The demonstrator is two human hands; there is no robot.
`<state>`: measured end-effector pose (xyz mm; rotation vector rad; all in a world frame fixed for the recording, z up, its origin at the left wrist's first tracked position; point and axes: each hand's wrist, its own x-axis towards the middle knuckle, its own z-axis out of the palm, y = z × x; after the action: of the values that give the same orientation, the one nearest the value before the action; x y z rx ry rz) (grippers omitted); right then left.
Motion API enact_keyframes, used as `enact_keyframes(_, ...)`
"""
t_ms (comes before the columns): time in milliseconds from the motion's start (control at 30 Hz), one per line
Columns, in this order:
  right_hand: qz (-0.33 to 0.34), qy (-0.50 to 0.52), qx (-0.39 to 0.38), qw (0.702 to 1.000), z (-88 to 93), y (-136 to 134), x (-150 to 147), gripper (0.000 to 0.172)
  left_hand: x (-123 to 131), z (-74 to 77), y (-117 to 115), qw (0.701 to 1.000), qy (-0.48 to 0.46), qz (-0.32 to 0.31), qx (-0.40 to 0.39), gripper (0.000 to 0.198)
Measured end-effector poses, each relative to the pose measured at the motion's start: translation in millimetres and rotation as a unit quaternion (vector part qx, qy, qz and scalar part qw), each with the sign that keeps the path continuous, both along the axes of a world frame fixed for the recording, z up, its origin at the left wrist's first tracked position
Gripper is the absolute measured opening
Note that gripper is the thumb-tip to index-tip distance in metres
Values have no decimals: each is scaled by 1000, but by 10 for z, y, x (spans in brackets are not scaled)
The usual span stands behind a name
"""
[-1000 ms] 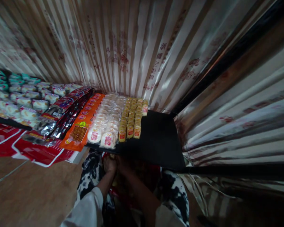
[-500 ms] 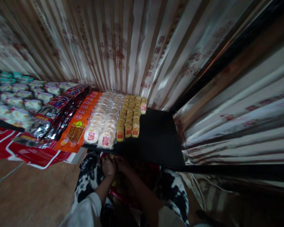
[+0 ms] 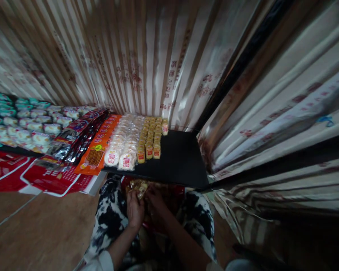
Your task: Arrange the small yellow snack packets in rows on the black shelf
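Between my knees, under the front edge of the black tabletop point(image 3: 179, 163), is a dark red box point(image 3: 175, 192) with yellow-wrapped snack packs point(image 3: 139, 185) in it. My left hand point(image 3: 135, 209) is closed around some of these packs at the box's left side. Close beside it, my right hand point(image 3: 156, 199) reaches into the box with curled fingers; dimness hides what is in them. Above them, small yellow snack packs point(image 3: 149, 141) stand in neat rows on the tabletop. To their left lie rows of round white crackers point(image 3: 125, 145) in clear wrap.
Further left are an orange snack bag point(image 3: 94, 150), dark shiny bags point(image 3: 76, 137) and white-and-green wrapped snacks point(image 3: 31, 120). Red boxes point(image 3: 56, 178) sit below the tabletop's left part. A pleated printed curtain point(image 3: 147, 56) rises behind, and a dark pole point(image 3: 223, 90) slants at right.
My view has shifted slightly. My hands have moved down from the tabletop's edge, and the yellow-wrapped packs at the left hand now show more clearly. The rows on the tabletop look unchanged.
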<state>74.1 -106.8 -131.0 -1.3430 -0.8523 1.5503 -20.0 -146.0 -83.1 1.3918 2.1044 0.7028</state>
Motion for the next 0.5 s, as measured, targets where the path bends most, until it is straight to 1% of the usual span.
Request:
enact_keyframes(33,-6,3,1,1000,75,-40,43,38,11,32,-40,1000,-8,-9,16,23)
enact_keyframes(133,-8,-10,35,999,287,-141,200,40,27,115,-112,997,-43,-34,58,22)
enact_keyframes(233,11,-30,83,996,450,-213,385,43,12,205,-95,991,-94,-57,76,22)
enact_keyframes(300,36,-49,96,994,529,-250,504,43,-9,285,-34,985,-143,-79,51,20)
enact_keyframes(367,56,-50,91,993,587,-281,598,42,-28,379,52,973,-211,-90,-6,16)
enact_keyframes(433,54,-24,86,995,630,-303,661,40,-35,479,141,949,-296,-84,-68,21)
enact_keyframes(500,17,-28,98,995,664,-310,701,36,-22,583,215,915,-382,-75,-103,32)
